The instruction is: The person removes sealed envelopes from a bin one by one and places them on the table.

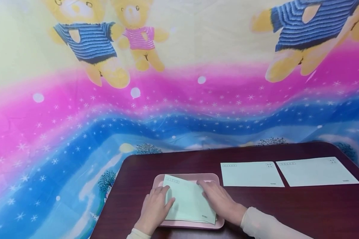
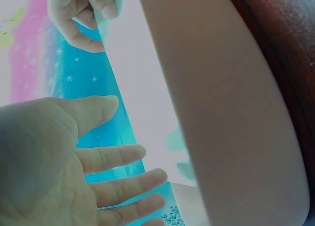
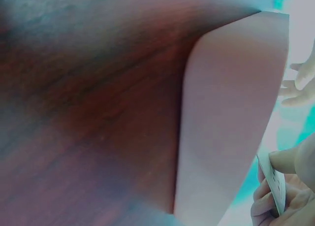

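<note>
A pale green envelope [image 1: 185, 199] lies tilted over a pink tray [image 1: 207, 226], with the edge of another sheet showing beneath it. My right hand [image 1: 219, 200] pinches its right side, thumb above and curled fingers below, as the right wrist view shows on the envelope [image 3: 275, 186]. My left hand [image 1: 156, 205] is at the envelope's left edge. In the left wrist view the left hand's fingers [image 2: 120, 157] are spread and straight beside the pale envelope.
Two more envelopes, a nearer-left one [image 1: 251, 174] and a far-right one [image 1: 317, 172], lie side by side on the dark wooden table [image 1: 302, 212]. A curtain [image 1: 179, 83] printed with bears hangs behind the table.
</note>
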`<state>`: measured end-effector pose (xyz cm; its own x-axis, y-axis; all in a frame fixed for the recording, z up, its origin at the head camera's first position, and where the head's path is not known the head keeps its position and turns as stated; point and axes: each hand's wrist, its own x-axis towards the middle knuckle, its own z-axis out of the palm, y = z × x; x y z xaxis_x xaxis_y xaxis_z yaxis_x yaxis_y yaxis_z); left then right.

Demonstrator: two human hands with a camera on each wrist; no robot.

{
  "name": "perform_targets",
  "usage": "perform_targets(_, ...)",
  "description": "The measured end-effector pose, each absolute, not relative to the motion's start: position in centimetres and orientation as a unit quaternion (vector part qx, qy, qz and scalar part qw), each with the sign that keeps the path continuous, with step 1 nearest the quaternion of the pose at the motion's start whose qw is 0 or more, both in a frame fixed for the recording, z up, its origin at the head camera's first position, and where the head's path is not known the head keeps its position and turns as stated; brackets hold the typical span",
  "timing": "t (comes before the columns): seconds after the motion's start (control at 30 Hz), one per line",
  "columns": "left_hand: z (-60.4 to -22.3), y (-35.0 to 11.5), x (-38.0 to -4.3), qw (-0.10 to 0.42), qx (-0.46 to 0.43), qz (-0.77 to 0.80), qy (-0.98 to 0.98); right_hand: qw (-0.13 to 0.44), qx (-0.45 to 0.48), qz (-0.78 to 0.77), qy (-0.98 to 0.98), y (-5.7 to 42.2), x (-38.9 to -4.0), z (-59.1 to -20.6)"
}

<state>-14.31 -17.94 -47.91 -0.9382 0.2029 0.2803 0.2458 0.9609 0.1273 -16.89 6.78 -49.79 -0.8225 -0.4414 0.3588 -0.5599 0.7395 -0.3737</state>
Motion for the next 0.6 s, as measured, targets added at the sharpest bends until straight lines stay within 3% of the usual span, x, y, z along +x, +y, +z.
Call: perform_targets(0.6, -46.8, -17.9, -14.2, 0.131, -0.103, -0.093, -0.982, 0.118, 0.262, 0.285, -0.914, 7.4, -16.2, -47.5)
